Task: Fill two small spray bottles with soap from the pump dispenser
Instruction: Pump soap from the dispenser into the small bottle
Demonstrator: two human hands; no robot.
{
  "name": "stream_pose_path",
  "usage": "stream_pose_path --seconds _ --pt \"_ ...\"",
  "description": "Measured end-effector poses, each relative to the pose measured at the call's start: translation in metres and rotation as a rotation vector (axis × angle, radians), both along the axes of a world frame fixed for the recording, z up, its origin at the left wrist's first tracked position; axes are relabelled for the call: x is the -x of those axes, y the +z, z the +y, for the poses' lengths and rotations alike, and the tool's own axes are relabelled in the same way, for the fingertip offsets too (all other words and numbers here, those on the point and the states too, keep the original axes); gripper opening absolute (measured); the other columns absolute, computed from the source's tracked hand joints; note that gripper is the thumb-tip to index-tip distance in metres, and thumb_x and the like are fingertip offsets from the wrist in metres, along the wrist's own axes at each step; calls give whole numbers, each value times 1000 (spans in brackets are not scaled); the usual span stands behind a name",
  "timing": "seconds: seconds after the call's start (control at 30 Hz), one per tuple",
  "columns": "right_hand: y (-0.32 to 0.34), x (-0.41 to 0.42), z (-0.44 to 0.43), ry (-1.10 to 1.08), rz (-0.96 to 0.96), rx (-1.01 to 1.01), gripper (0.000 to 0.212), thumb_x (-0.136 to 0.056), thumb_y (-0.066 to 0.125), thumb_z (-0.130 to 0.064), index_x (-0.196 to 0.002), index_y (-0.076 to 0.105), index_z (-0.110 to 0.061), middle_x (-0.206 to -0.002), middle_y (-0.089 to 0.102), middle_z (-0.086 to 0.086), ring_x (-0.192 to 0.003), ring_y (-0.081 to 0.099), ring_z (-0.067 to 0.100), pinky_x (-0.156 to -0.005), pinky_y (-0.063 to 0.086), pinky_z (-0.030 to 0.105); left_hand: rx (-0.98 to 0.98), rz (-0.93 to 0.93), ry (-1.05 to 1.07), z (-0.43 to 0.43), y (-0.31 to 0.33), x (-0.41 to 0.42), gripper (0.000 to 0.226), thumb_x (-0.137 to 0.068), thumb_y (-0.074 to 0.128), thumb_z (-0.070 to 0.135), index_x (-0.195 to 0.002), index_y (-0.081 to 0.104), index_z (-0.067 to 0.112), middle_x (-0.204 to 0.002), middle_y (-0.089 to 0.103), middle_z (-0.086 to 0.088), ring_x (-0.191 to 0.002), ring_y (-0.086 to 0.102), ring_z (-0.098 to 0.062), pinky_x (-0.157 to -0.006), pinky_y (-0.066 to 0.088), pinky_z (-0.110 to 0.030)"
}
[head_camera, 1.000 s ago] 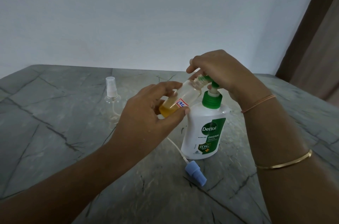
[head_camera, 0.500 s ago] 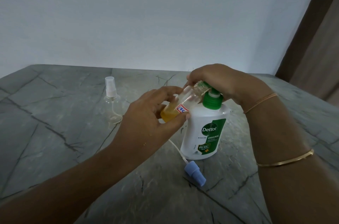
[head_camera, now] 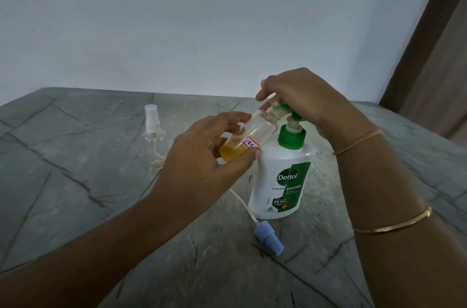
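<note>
My left hand [head_camera: 209, 156] grips a small clear bottle [head_camera: 255, 133] tilted with its open neck against the green nozzle of the pump dispenser. Amber soap fills the bottle's lower end, beside a red and white label. A white Dettol pump dispenser [head_camera: 280, 181] with a green collar stands on the table. My right hand [head_camera: 303, 98] rests on top of the pump head, fingers curled over it, and the pump is raised. A second clear spray bottle [head_camera: 153, 136] with a white sprayer stands upright at the left, apart from both hands.
A blue spray cap [head_camera: 269, 239] with a long white dip tube lies on the grey stone table [head_camera: 75, 194] just in front of the dispenser. A white wall rises behind the table, and a brown door frame [head_camera: 429, 29] stands at the right.
The pump head went down half a second ago under my right hand and has risen again. My left hand has kept the small bottle at the nozzle.
</note>
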State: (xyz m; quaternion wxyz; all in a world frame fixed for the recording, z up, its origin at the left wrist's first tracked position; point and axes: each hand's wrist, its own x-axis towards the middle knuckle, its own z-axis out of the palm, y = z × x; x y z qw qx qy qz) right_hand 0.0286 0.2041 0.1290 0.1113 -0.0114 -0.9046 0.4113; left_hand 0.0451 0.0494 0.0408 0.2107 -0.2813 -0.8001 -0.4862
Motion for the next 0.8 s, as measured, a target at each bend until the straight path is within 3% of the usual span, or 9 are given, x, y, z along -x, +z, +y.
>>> stream_pose_path --seconds 0.13,0.23,0.37,0.57,0.7,0.8 --pt "2 -2 0 -3 -45 -66 32 -93 43 -21 -103 67 -3 -73 58 -8 -53 50 7 -55 37 19 5 -4 3 0 1 0 45 -70 61 55 -111 52 38 -109 63 8 -88 64 -5 -73 54 -15" --pt "1 -1 -1 18 -107 -137 37 -94 37 -15 -118 56 7 -81 56 6 -68 49 17 -68 36 26 12 -4 2 0 -2 2 46 -72 64 52 -113 55 35 -108 64 7 -88 66 -8 -74 56 -23" --pt "-1 -4 -2 14 -256 -112 36 -91 43 -17 -118 60 -2 -70 60 1 -79 53 23 -78 42 36 19 -12 -11 0 -7 3 47 -68 57 60 -112 53 42 -105 64 13 -84 66 -2 -71 58 -26" --pt "-1 -4 -3 28 -175 -130 37 -91 40 -12 -118 58 6 -84 63 10 -70 49 19 -68 38 28 26 -14 -3 2 -4 2 42 -71 64 57 -108 51 42 -107 64 10 -85 65 -4 -73 56 -23" --pt "1 1 0 -9 -62 -141 36 -91 42 -16 -113 63 4 -73 54 -3 -56 46 10 -54 34 22 29 -8 14 2 -1 1 43 -69 61 57 -107 49 42 -105 61 13 -87 62 -2 -71 51 -10" --pt "1 2 2 19 4 -131 32 -93 42 -16 -106 67 -1 -94 65 7 -59 51 10 -54 37 20 23 -9 16 2 0 1 42 -67 57 55 -107 48 42 -104 58 15 -87 62 -3 -72 50 -10"
